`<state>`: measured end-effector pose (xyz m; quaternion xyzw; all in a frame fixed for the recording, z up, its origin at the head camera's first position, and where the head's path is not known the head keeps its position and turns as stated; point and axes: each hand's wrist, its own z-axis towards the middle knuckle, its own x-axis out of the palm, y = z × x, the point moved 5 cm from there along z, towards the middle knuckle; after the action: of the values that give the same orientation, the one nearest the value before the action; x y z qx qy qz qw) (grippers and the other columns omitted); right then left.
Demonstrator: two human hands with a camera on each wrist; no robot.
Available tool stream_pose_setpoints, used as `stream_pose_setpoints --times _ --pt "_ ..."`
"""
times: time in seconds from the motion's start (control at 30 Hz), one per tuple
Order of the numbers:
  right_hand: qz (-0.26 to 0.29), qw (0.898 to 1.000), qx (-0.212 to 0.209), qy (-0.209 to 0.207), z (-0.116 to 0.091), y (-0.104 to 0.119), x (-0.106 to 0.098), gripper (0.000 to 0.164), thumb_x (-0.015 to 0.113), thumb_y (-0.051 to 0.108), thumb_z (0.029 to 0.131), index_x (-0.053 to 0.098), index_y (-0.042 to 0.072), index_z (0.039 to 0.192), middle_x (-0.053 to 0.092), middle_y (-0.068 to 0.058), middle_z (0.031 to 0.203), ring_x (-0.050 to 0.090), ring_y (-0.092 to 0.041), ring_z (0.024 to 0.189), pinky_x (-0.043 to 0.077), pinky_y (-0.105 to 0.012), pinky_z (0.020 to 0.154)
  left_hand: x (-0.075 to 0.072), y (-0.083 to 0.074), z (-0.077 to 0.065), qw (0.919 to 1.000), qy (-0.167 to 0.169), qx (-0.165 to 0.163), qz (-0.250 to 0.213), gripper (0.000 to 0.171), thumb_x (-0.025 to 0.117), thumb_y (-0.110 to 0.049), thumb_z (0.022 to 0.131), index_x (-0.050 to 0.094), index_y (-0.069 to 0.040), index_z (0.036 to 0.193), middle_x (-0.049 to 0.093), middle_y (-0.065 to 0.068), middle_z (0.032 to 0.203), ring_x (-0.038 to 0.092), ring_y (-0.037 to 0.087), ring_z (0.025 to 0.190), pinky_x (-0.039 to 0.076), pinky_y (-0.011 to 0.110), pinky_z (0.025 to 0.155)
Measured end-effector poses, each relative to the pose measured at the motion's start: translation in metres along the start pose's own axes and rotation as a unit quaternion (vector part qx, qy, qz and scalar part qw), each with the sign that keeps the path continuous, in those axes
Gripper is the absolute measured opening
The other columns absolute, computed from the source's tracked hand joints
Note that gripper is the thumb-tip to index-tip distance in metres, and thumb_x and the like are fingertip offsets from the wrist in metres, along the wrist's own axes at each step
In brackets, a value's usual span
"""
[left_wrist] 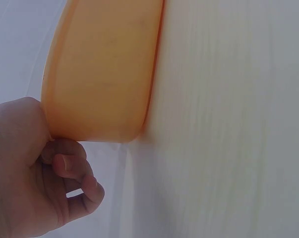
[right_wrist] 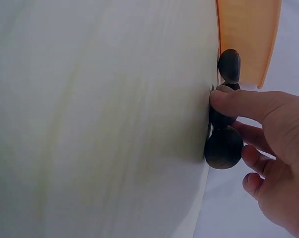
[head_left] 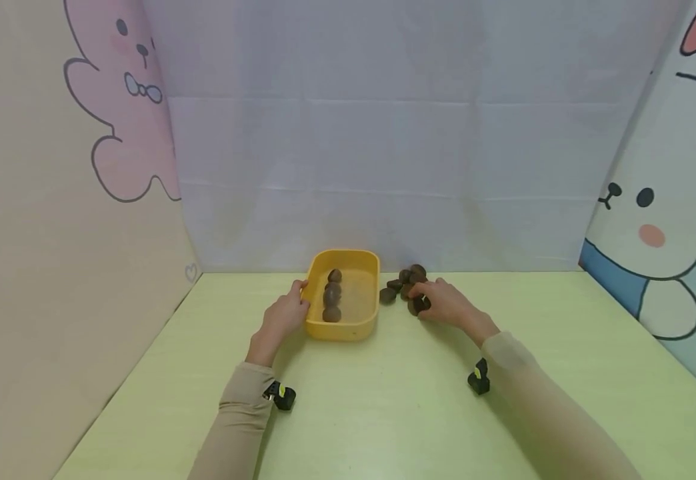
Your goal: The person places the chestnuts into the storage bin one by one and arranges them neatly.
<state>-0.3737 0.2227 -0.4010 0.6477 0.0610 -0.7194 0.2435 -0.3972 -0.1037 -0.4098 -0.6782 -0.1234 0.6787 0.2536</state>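
- Head view: shows a yellow tray (head_left: 362,290) straight ahead at 12 o'clock, near the far edge of the pale green desk (head_left: 378,413), apparently resting flat.
- Inside, along the tray's 9 o'clock side, shows a column of brown pieces (head_left: 332,297), rounded and closely packed, running from about 11 o'clock down to 7 o'clock. Count as roughly four; hard to be exact because of overlaps.
- Outside, at the tray's 3 o'clock, shows a loose heap (head_left: 387,296) of similar rounded things on the desk, bunched and partly touching, starting just beside the tray wall.
- At the tray's 8 to 9 o'clock, find the left grip (head_left: 284,313) clamped on the rim, with thumb and curled fingers meeting at a corner in the left wrist view. Seemingly meant to steady it.
- At the heap's 4 o'clock, find the right grip (head_left: 447,305) closed round a single piece (head_left: 415,307), with thumb on one side and fingers on the other. Cannot tell whether lifted clear of the desk.
- Judge the filling of the tray as part done: one column in place.
- Count as left: the pinched one, plus the remaining heap, probably more than already inside. Seemingly short of halfway, by rough count only.
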Motion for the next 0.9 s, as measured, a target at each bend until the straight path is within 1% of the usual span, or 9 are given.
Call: stream_pose_setpoints --times 0.07,0.23,0.37,0.47,0.63,0.77,0.9 --pt "-0.004 1.0 0.008 0.004 -0.001 0.001 0.0 0.039 0.079 0.014 0.08 0.067 0.011 0.117 0.07 -0.008 0.112 0.057 -0.03 0.095 0.049 -0.047 0.083 0.001 0.0 -0.001 1.0 -0.001 0.0 0.0 0.049 0.041 -0.022 0.101 0.036 -0.015 0.15 0.044 0.004 0.064 0.04 0.017 0.052 0.031 0.029 0.048" --pt "-0.033 0.999 0.012 0.004 -0.002 0.003 0.001 0.038 0.078 0.019 0.08 0.065 0.012 0.114 0.069 -0.008 0.104 0.06 -0.032 0.094 0.049 -0.051 0.083 0.003 0.0 -0.003 1.0 -0.004 -0.002 -0.001 0.048 0.041 -0.023 0.102 0.037 -0.016 0.149 0.044 0.004 0.064 0.04 0.017 0.052 0.031 0.029 0.049" --pt "-0.04 0.999 0.016 0.0 -0.002 0.001 0.001 0.039 0.077 0.023 0.077 0.064 0.014 0.112 0.068 -0.007 0.099 0.063 -0.029 0.092 0.047 -0.053 0.082 0.004 0.0 -0.004 1.0 -0.006 -0.001 -0.001 0.049 0.042 -0.022 0.101 0.037 -0.016 0.149 0.044 0.003 0.064 0.039 0.016 0.051 0.031 0.029 0.048" --pt "-0.03 0.999 0.017 -0.001 -0.004 0.0 -0.001 0.04 0.076 0.024 0.076 0.063 0.014 0.113 0.069 -0.007 0.102 0.064 -0.027 0.093 0.045 -0.054 0.083 0.004 0.0 -0.005 1.0 -0.008 -0.002 -0.002 0.048 0.042 -0.022 0.101 0.037 -0.016 0.149 0.043 0.003 0.063 0.038 0.015 0.05 0.031 0.028 0.047" --pt "-0.002 1.0 0.007 -0.002 -0.005 0.002 -0.005 0.037 0.075 0.024 0.08 0.064 0.015 0.114 0.069 -0.005 0.108 0.064 -0.027 0.1 0.044 -0.055 0.086 0.004 0.002 -0.007 0.9999 -0.012 -0.006 0.0 0.048 0.042 -0.022 0.101 0.038 -0.017 0.149 0.043 0.003 0.063 0.038 0.016 0.051 0.031 0.029 0.048" --pt "0.017 1.0 0.001 -0.014 -0.002 0.002 -0.007 0.035 0.073 0.025 0.08 0.064 0.016 0.113 0.069 -0.003 0.107 0.064 -0.025 0.098 0.044 -0.052 0.086 0.005 0.001 -0.006 0.9999 -0.013 -0.008 -0.004 0.048 0.042 -0.021 0.101 0.038 -0.017 0.149 0.042 0.002 0.063 0.037 0.015 0.051 0.03 0.029 0.048" --pt "0.028 0.999 -0.003 -0.025 0.001 0.003 -0.01 0.037 0.072 0.025 0.079 0.064 0.017 0.114 0.07 -0.005 0.111 0.066 -0.025 0.101 0.049 -0.048 0.086 0.007 0.0 -0.005 0.9999 -0.011 -0.006 -0.007 0.048 0.042 -0.021 0.101 0.038 -0.017 0.149 0.042 0.001 0.063 0.036 0.014 0.05 0.029 0.028 0.047"
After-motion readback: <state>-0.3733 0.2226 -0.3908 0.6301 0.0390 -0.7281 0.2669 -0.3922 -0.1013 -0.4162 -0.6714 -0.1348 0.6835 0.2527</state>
